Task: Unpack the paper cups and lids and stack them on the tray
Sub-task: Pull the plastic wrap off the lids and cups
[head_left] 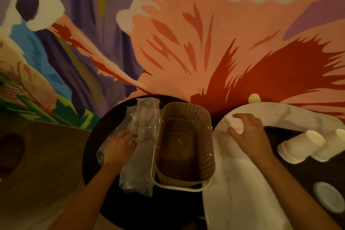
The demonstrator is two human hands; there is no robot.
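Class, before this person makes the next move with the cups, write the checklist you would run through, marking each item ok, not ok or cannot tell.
1. Right hand has a grip on a white cup: ok.
2. Left hand steadies the plastic wrapping: ok.
3. Wrapping emptied of cups: cannot tell.
4. Basket emptied: ok, nothing visible inside.
5. Cup stacks standing upright on the tray: not ok, they lie on their sides.
6. Lid stacked with others: not ok, it lies alone.

2 white paper cup stacks (300, 147) lying sideways on dark tray (298, 173); 1 white lid (327, 197) flat nearby.
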